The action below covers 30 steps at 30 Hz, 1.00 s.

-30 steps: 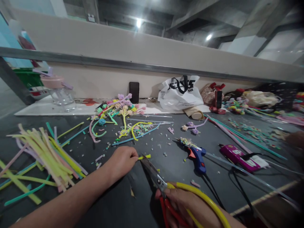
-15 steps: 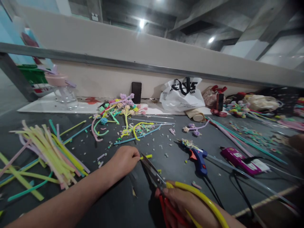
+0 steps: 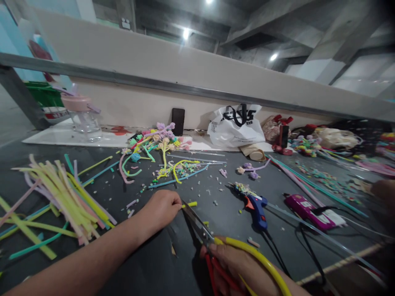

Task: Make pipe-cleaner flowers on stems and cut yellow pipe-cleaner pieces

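My left hand (image 3: 162, 207) is closed in a pinch above the dark table. A short yellow fuzzy stem (image 3: 190, 204) sticks out from its fingertips to the right. My right hand (image 3: 230, 263) grips scissors (image 3: 197, 224) with red and yellow handles. The tips of their blades lie across the yellow stem, right beside my left fingertips. Whether the blades are fully closed is hard to see. Small cut bits lie around the blades, among them a yellow bit (image 3: 205, 223) and a pinkish piece (image 3: 253, 243).
Left lies a pile of fuzzy stems (image 3: 70, 197). Behind my hands are fuzzy flowers (image 3: 163, 133) and scraps. A blue glue gun (image 3: 259, 209) and a purple device (image 3: 310, 209) with cables lie right. A white bag (image 3: 236, 129) and phone (image 3: 178, 121) stand behind. Another person's hand (image 3: 384, 195) shows far right.
The view has shifted slightly, so things on the right appear a little further left. Both hands, the scissors and the yellow stem keep nearly the same places.
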### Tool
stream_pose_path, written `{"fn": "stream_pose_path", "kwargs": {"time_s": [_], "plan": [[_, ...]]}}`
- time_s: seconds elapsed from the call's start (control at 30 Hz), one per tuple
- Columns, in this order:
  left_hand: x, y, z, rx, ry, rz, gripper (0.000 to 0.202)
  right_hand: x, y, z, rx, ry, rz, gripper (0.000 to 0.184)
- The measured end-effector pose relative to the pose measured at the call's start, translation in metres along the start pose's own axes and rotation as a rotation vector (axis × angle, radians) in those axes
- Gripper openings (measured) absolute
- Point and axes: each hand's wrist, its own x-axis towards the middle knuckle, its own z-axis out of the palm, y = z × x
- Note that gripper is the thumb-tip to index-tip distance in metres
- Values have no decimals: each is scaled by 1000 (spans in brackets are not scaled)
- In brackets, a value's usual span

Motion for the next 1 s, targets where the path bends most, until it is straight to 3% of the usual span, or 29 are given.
{"fn": "stream_pose_path", "kwargs": {"time_s": [0.13,0.33,0.53,0.63,0.8,1.0], "plan": [[1,-1,2,1,-4,-4,25,0,1,0,9,-31,27,40],[2,0,1,11,-15,-31,24,4,11,-2,146,-59,-14,35],[1,-1,1,-45,-22,-76,22,4,13,3,154,-22,38,24],[0,-1,-2,-124,-27,-95,20,6,20,1,148,-118,-22,31],[-4,2,-12,-338,16,-138,20,5,35,-8,332,-273,-144,44],[-4,5,-13,-582,42,-200,20,-5,33,-19,390,-389,-112,51]]}}
